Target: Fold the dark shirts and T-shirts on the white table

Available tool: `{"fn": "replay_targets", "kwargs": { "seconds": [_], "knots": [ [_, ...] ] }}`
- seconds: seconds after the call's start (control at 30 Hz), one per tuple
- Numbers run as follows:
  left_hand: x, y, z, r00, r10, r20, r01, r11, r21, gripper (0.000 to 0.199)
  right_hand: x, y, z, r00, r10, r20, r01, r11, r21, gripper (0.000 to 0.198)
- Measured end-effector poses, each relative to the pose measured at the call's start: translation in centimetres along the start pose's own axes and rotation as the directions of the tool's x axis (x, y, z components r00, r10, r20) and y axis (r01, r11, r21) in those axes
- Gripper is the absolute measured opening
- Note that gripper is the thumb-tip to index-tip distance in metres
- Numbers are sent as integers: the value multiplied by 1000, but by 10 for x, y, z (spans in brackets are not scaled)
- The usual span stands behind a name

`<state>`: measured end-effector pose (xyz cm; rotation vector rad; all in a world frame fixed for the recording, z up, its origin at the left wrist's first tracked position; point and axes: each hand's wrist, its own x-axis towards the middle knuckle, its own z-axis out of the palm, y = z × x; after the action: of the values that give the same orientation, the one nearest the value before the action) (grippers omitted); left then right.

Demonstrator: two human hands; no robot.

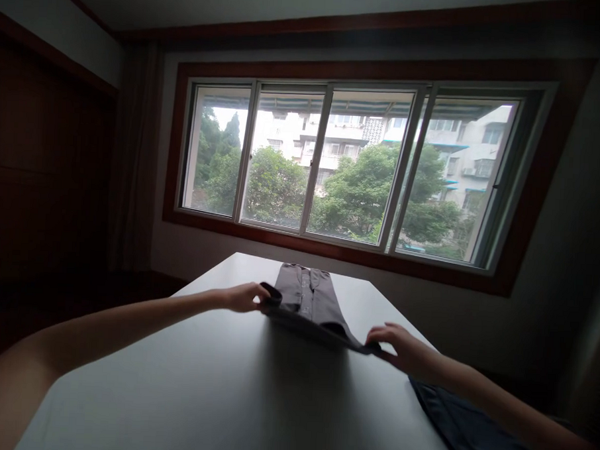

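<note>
A dark grey garment with a buttoned front, like a shirt (pixel 324 302), lies on the white table (pixel 183 386), its far end flat near the table's back edge. My left hand (pixel 244 297) pinches the left corner of its near edge, where the cloth curls over. On the other side, my right hand (pixel 391 345) pinches the right corner, drawn out to a point. Between both hands the near edge is raised off the table and stretched, casting a shadow below.
Dark folded cloth (pixel 465 418) lies at the table's right edge, under my right forearm. Beyond the table is a wall with a wide sliding window (pixel 317 166). A curtain (pixel 136 158) and dark wooden doors (pixel 49 161) stand at the left.
</note>
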<state>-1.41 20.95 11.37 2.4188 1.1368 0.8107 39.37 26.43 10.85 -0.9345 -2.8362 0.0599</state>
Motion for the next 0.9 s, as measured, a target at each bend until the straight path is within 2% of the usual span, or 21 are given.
{"fn": "replay_targets", "kwargs": {
  "seconds": [0.07, 0.1, 0.17, 0.2, 0.23, 0.3, 0.37, 0.4, 0.47, 0.53, 0.57, 0.67, 0.73, 0.83, 0.9],
  "knots": [
    [-42, 16, 23, 976, 11, 219, -3, 999, -34, 27, -35, -34, 20, 992, -32, 120, 17, 992, 126, 24],
    [-59, 28, 32, 950, 19, 310, -3, 999, -49, 29, -49, -50, 24, 973, -44, 226, 1, 983, 186, 21],
    [-84, 58, 39, 843, 34, 537, -16, 999, -38, 32, -69, -78, 20, 911, -38, 410, -70, 967, 246, 23],
    [-91, 75, 39, 800, 17, 600, -2, 1000, -25, 33, -74, -88, 14, 880, -11, 474, -119, 963, 244, 28],
    [-94, 91, 35, 771, -14, 636, 26, 1000, -9, 34, -75, -96, 6, 857, 27, 514, -166, 960, 227, 33],
    [-89, 118, 24, 750, -91, 655, 109, 994, 13, 33, -69, -106, -10, 837, 98, 539, -230, 956, 184, 37],
    [-73, 134, 13, 747, -121, 654, 144, 989, 19, 33, -53, -110, -20, 833, 112, 541, -226, 963, 148, 37],
    [-62, 136, 10, 761, -120, 637, 130, 991, 31, 33, -42, -110, -21, 830, 104, 549, -207, 970, 130, 37],
    [-35, 126, 11, 820, -119, 560, 68, 991, 112, 32, -16, -106, -17, 811, 90, 578, -171, 981, 88, 38],
    [-5, 100, 22, 876, -155, 457, 24, 960, 279, 31, 13, -97, -5, 789, 90, 608, -151, 987, 49, 39],
    [10, 83, 31, 887, -201, 415, 42, 931, 362, 31, 28, -92, 2, 792, 93, 603, -135, 991, 25, 39],
    [53, 32, 63, 885, -353, 303, 169, 852, 496, 35, 72, -72, 25, 848, 132, 514, -93, 991, -101, 37],
    [73, 4, 85, 876, -445, 187, 314, 819, 480, 42, 97, -60, 39, 876, 183, 446, -114, 977, -178, 36],
    [84, -22, 107, 862, -496, 105, 426, 820, 383, 44, 117, -48, 55, 889, 253, 382, -182, 960, -213, 35],
    [77, -31, 107, 872, -486, 65, 441, 835, 329, 36, 119, -44, 63, 896, 273, 351, -210, 955, -207, 36]
  ]
}}
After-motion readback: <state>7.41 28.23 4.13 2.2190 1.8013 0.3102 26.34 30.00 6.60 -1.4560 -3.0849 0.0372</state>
